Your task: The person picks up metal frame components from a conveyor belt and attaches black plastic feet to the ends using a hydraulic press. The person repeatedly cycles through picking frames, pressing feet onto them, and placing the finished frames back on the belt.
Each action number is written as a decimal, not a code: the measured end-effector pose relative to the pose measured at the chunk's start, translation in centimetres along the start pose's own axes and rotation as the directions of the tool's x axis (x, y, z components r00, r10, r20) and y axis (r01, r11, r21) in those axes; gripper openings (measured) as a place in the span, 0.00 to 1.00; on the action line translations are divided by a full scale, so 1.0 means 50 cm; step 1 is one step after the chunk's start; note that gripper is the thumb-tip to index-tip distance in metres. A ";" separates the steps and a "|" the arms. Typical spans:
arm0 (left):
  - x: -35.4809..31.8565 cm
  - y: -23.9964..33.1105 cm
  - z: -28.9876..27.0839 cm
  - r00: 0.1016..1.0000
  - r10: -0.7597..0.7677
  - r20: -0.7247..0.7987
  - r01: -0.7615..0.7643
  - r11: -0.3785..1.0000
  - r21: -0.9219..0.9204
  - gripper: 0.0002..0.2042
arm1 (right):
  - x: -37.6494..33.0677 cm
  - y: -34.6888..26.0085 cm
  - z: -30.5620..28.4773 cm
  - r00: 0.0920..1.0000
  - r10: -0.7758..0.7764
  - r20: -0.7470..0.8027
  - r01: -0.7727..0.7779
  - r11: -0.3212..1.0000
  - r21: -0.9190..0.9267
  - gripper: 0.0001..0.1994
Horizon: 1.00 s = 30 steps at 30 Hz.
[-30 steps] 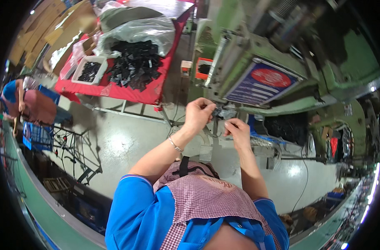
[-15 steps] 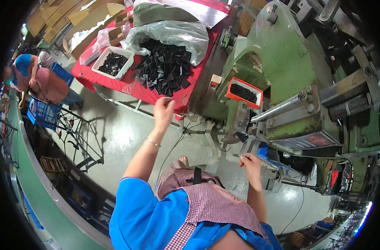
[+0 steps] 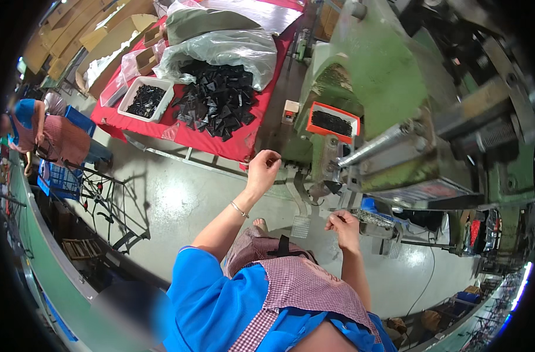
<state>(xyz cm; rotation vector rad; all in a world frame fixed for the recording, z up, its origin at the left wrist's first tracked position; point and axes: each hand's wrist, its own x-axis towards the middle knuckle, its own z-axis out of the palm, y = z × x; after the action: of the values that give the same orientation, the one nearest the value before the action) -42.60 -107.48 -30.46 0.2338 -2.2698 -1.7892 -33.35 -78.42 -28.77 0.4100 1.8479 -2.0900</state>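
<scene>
My left hand (image 3: 264,172) is raised between the red-covered table (image 3: 220,148) and the green machine (image 3: 390,76). Its fingers are curled together, and whatever may be in them is too small to make out. Lower and to the right, my right hand (image 3: 343,227) has its fingers bent and pinched; their contents are hidden. Just above it, a dark pointed piece (image 3: 333,187) sits at the machine's working point. A heap of black triangular pieces (image 3: 217,102) spreads from a clear plastic bag (image 3: 244,50) on the table.
A white tray (image 3: 135,117) of small black parts stands left of the heap. On the machine rests an orange-red box (image 3: 329,134) holding black parts. A foot pedal (image 3: 300,226) lies on the floor below. At far left, another person (image 3: 62,132) stands near blue crates (image 3: 61,176).
My left hand has moved right and slightly down, away from the table edge toward the machine, its fingers closed. The right hand has shifted slightly left. The view has turned a little.
</scene>
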 end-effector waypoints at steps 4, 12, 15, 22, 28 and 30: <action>-0.063 -0.023 0.017 0.985 -0.067 0.158 0.043 0.987 0.153 0.07 | -0.041 -0.001 -0.053 0.999 -0.044 0.015 0.045 0.993 -0.109 0.04; -0.300 0.065 0.245 0.693 -0.373 0.617 0.240 0.927 0.289 0.06 | -0.169 0.023 -0.324 1.000 0.023 -0.007 -0.023 0.995 0.094 0.05; -0.324 0.128 0.404 0.659 -0.131 0.740 0.005 0.986 0.170 0.06 | -0.248 0.057 -0.452 0.996 0.006 -0.085 0.009 0.985 0.172 0.05; -0.277 0.293 0.785 0.606 0.069 0.792 -0.148 0.989 0.028 0.04 | -0.443 0.120 -0.661 0.932 0.129 -0.338 -0.050 0.972 0.230 0.04; -0.176 0.149 1.058 0.504 0.107 0.857 -0.547 0.808 0.221 0.12 | -0.562 0.217 -0.784 0.858 0.137 -0.495 0.054 0.934 0.352 0.03; -0.151 0.089 1.125 0.399 0.118 0.909 -0.719 0.656 0.230 0.14 | -0.593 0.202 -0.818 0.798 0.192 -0.572 0.026 0.937 0.350 0.03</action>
<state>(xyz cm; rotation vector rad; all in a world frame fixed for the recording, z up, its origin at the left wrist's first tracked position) -51.32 -51.91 -39.22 -1.3861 -3.0146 -0.8131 -2.08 -37.51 -30.47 1.3622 1.6869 -2.4005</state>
